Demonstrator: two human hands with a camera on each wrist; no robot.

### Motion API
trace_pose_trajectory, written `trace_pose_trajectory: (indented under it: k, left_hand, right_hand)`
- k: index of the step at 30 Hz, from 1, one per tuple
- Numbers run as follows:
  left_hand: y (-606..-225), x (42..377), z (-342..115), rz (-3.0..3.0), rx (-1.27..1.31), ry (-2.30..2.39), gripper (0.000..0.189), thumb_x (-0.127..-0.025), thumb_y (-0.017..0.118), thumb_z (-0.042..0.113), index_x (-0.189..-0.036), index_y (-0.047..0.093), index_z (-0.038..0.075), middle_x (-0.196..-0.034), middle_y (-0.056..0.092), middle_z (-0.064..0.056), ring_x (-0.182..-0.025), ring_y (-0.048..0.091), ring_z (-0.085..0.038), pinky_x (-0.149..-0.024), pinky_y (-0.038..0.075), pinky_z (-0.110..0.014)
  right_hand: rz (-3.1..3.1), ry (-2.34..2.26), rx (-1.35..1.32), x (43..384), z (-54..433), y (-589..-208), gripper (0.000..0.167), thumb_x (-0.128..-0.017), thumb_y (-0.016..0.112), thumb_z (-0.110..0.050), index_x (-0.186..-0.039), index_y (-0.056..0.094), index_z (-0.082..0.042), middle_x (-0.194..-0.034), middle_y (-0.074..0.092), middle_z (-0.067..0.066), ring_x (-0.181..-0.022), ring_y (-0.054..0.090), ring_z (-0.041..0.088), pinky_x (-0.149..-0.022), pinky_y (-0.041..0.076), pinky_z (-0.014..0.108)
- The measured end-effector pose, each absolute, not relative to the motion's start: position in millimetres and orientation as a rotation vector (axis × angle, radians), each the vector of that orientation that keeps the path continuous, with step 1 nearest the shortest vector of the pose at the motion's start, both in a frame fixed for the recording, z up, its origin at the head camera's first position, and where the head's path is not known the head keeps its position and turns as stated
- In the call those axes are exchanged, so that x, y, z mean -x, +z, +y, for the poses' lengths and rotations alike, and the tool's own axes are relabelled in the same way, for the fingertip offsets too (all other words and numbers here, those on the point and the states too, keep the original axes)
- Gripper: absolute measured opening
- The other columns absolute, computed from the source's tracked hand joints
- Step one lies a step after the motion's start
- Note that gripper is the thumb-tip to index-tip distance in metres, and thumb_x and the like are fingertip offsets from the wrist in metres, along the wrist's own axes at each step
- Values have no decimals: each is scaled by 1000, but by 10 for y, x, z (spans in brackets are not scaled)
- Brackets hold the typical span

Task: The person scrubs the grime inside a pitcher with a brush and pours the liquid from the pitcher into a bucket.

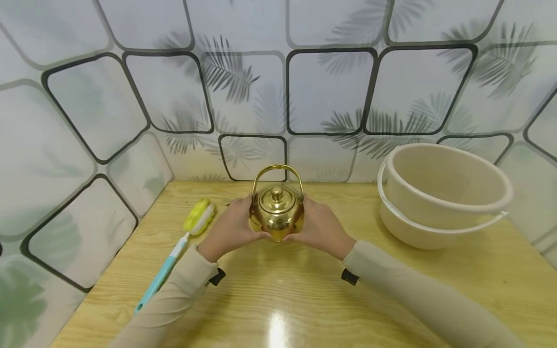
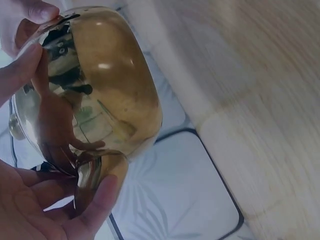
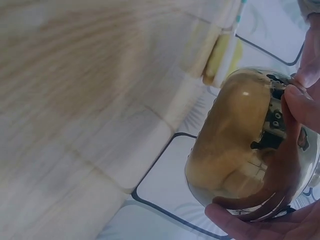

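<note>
A shiny gold teapot (image 1: 278,220) with a knobbed lid (image 1: 277,199) and an upright hoop handle (image 1: 278,167) is held between both hands, near the middle of the head view. My left hand (image 1: 237,222) grips its left side. In the left wrist view, those fingers curl around the short spout (image 2: 100,175), while the thumbs meet along the body. From the right, my right hand (image 1: 322,224) clasps the opposite side. The right wrist view shows its fingers spread along the rounded body (image 3: 240,145), which mirrors the hands and surroundings.
A cleaning brush (image 1: 167,263) with a yellow and white head and a blue handle lies left of my left forearm. Two nested beige buckets (image 1: 435,227) with a white bail stand at the right. The wooden table (image 1: 278,290) meets a patterned wall (image 1: 330,92) behind.
</note>
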State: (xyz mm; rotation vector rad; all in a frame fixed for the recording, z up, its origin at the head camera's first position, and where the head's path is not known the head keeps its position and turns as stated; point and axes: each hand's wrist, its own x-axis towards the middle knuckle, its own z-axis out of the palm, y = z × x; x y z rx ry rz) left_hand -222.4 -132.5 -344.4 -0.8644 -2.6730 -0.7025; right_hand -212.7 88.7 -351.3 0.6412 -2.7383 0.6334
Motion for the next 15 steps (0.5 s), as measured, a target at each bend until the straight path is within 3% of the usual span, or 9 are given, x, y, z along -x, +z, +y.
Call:
trace_pose_trajectory:
  k: [15]
  left_hand:
    - [-3620,1983,-1108,-2750,805,-699,100,-58,88,37,-141,39,13,-120,63,-4,-107,57,-29,-91,49,-45]
  right_hand:
    - [-2763,650,-580,1853,1080,-3721,113,-54,87,-47,-141,32,1,-101,68,10,-78,63,19,-72,53,35]
